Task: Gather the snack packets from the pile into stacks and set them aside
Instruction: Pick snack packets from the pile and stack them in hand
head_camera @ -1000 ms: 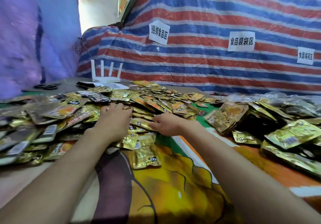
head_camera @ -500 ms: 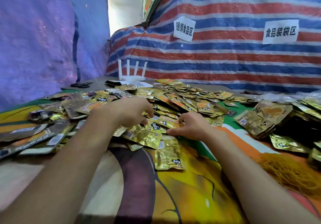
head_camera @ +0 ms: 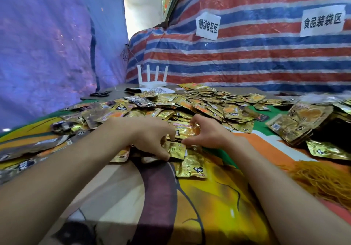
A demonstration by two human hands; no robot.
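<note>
Your left hand (head_camera: 150, 136) sits left of centre in the frame. Its fingers are curled down and its thumb is tucked under the near edge of a gold packet (head_camera: 175, 149), so it is pinching that packet rather than lying flat. Behind it the pile (head_camera: 190, 104) spreads across the middle of the frame, with packets overlapping every way on the printed cloth (head_camera: 209, 216).

Just right of that hand, your right hand (head_camera: 207, 132) curves forefinger and thumb round an orange-and-gold packet (head_camera: 185, 130). The two hands close in on the same small bunch. One loose packet (head_camera: 190, 166) lies flat just below them.

These packets look light, thin and glossy. Expect them to slide over one another and fan out if you squeeze only one corner. Take the bunch by its two long edges, with thumbs below and fingers on top, and square it before lifting.

Further right, finished stacks (head_camera: 296, 123) lie near the frame's right edge, well apart from your hands. Yellow strands (head_camera: 322, 178), possibly bands, lie below the stacks.
</note>
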